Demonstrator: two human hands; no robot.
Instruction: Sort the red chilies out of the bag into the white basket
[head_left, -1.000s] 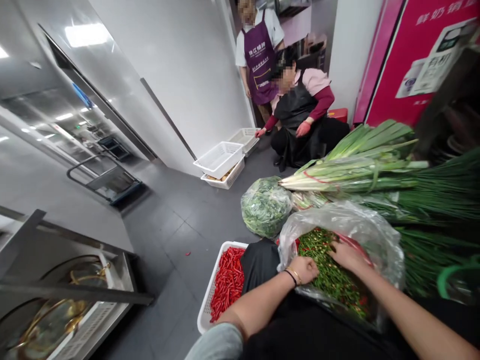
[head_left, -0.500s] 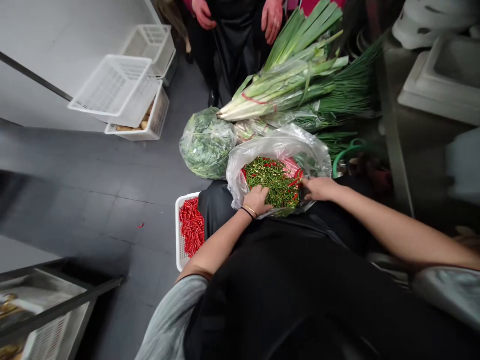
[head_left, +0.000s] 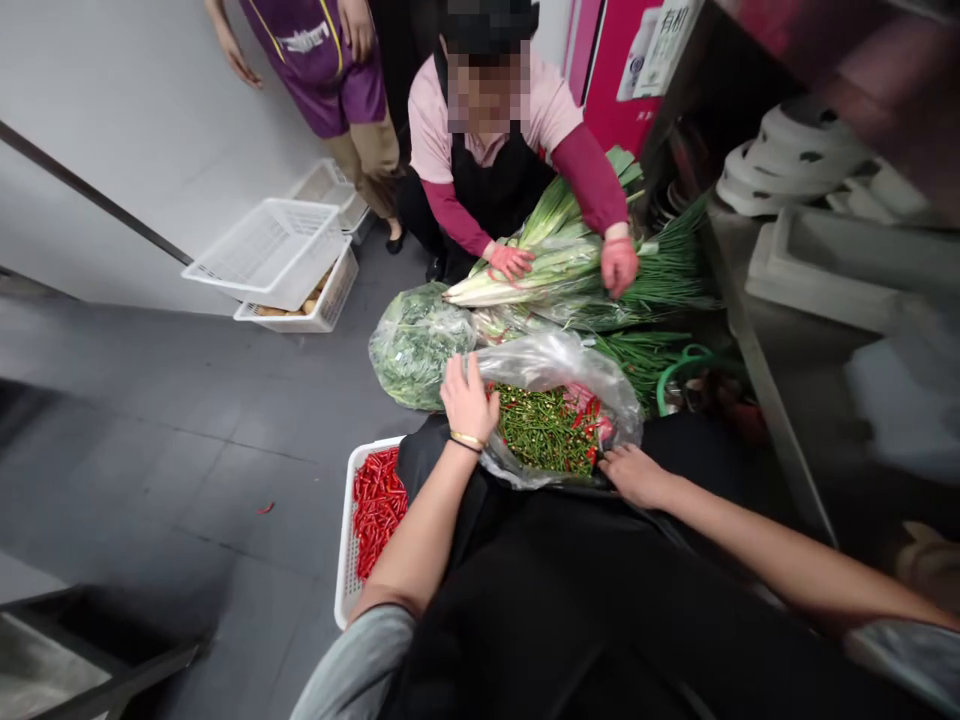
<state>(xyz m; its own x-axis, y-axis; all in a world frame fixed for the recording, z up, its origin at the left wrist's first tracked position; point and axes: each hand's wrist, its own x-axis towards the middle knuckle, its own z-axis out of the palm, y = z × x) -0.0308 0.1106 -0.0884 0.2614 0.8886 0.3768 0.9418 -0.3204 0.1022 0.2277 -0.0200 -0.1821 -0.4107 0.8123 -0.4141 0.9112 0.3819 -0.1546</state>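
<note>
A clear plastic bag (head_left: 559, 365) full of green chilli stems with a few red chillies (head_left: 547, 430) rests on my black apron. My left hand (head_left: 467, 398) grips the bag's left rim, fingers curled round the plastic. My right hand (head_left: 634, 473) lies at the bag's near right edge, fingers pressed against the plastic. A white basket of red chillies (head_left: 375, 505) stands on the floor by my left knee.
A crouching person's gloved hands (head_left: 619, 265) rest on a bundle of leeks (head_left: 555, 265) and chives just beyond the bag. A bagged bunch of greens (head_left: 415, 345), stacked white baskets (head_left: 277, 260), a standing person in a purple apron (head_left: 322, 50) and a steel counter (head_left: 825, 330) surround me.
My left hand left the chilli stems and took the bag's left rim. My right hand slid to the near edge. The other person bent forward and put both hands on the leeks.
</note>
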